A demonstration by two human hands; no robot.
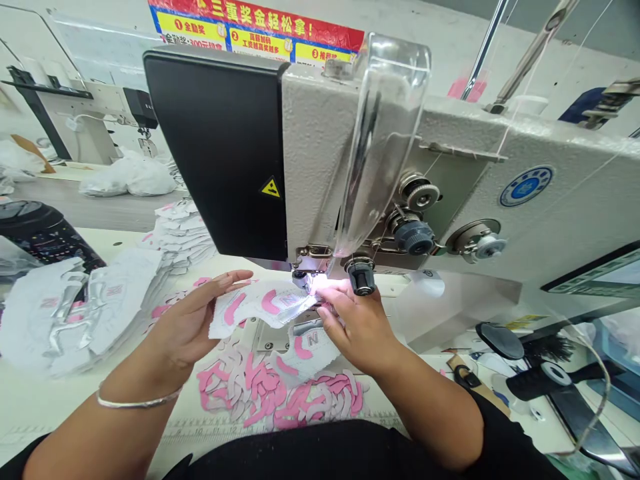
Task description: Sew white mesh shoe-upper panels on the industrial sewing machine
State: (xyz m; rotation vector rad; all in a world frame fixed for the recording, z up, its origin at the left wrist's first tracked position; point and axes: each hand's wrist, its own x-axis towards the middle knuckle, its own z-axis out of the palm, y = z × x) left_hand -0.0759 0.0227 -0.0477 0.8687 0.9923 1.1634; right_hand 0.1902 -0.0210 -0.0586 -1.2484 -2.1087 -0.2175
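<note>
A white shoe upper piece [260, 303] with pink curved patches and a silver strip lies under the lit needle area of a sewing machine [320, 153]. My left hand [187, 317], a bangle on its wrist, holds the piece's left end with fingers stretched along its far edge; the thumb is partly hidden. Close to the needle, my right hand [357, 327] pinches the silver-edged right part between thumb and fingers. A second shoe upper piece [313, 347], marked with an N, hangs just below, beside the right thumb. Glare hides the needle tip.
Loose pink and white cut pieces [280, 393] are heaped in front of me above a printed ruler. Stacked upper pieces [115, 300] stand at left, near a black bottle [45, 230]. At right lie a black thread cone [537, 381] and a brush [550, 347]. Another sewing machine [95, 120] stands behind.
</note>
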